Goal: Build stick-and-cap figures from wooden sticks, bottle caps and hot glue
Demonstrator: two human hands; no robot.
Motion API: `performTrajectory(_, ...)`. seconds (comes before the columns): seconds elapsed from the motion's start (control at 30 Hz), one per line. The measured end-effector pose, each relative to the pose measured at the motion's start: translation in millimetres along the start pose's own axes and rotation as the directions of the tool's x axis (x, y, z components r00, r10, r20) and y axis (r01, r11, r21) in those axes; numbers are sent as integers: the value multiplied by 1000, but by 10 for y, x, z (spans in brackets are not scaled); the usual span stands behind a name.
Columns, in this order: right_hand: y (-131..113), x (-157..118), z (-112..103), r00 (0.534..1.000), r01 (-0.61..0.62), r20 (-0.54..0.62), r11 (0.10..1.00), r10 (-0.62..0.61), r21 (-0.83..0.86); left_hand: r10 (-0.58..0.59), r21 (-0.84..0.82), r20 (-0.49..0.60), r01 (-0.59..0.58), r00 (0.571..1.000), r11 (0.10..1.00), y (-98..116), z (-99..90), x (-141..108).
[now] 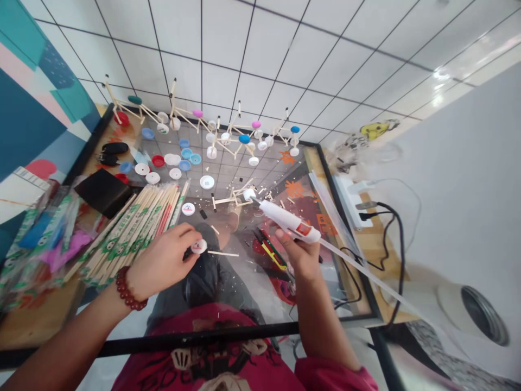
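Head view looks down on a glass table (228, 304) with a black frame. At the lower centre of the frame, the left hand (163, 263) is closed in a pinch on a small white bottle cap (199, 246), with a thin wooden stick (223, 253) reaching out from the cap to the right. The right hand (299, 252) is wrapped firmly around a white glue gun (287, 220); its nozzle points up-left, near a small stick frame (234, 198) lying on the glass. A long clear glue stick (366, 274) comes out of the back of the gun toward the lower right.

The judgement on risk: the nozzle is probably hot, so the fingertips at the cap could be burned if the two hands come close. A drop of glue could also fall on the glass. The black cord (396, 260) at the right could catch and pull the gun.

No real container is visible. Loose coloured caps (185, 155) lie in the upper left part of the glass, and packed chopsticks (134, 228) lie in a pile at the left.
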State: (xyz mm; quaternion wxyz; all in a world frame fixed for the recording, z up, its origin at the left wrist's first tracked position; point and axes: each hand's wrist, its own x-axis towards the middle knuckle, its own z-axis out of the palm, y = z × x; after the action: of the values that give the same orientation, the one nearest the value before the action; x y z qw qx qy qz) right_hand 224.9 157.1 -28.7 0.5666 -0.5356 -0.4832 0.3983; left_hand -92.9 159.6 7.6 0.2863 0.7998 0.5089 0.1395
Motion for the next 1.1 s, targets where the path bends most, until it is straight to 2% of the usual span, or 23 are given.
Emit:
performTrajectory(0.03,26,-29,-10,999,-14,48,1000,14,-5,-24,-203,-46,14,999,979,-32,16,59)
performTrajectory(0.07,49,-50,-19,996,-22,88,1000,23,-15,-72,-416,-73,35,995,909,-54,29,133)
performTrajectory(0.13,84,-68,-23,991,-18,133,999,23,-42,-166,-777,-62,57,984,627,-73,50,318)
performTrajectory(0.17,97,-66,-17,990,-7,141,998,15,-56,-203,-884,-45,56,978,464,-75,61,418)
performTrajectory(0.23,112,-44,8,988,21,153,996,-7,-90,-190,-976,19,59,982,207,-72,94,603)
performTrajectory(0.27,114,-30,23,987,35,161,994,-17,-107,-168,-990,40,62,985,126,-73,118,676)
performTrajectory(0.33,105,-3,50,982,64,185,989,-38,-135,-118,-997,65,70,991,38,-87,184,772)
performTrajectory(0.4,82,10,65,973,107,217,983,-73,-151,-96,-997,73,75,993,14,-123,264,803)
performTrajectory(0.5,26,3,65,950,188,287,963,-127,-194,-90,-998,58,61,994,26,-195,372,780)
performTrajectory(0.73,-85,-17,110,883,315,435,909,-175,-274,-102,-995,-68,-60,992,79,-215,480,749)
performTrajectory(0.9,-100,-5,161,878,327,446,897,-172,-297,-122,-986,-101,-82,987,148,-192,485,745)
performTrajectory(1.1,-109,-7,172,868,345,461,890,-182,-298,-77,-976,-118,-101,990,191,-196,480,733)
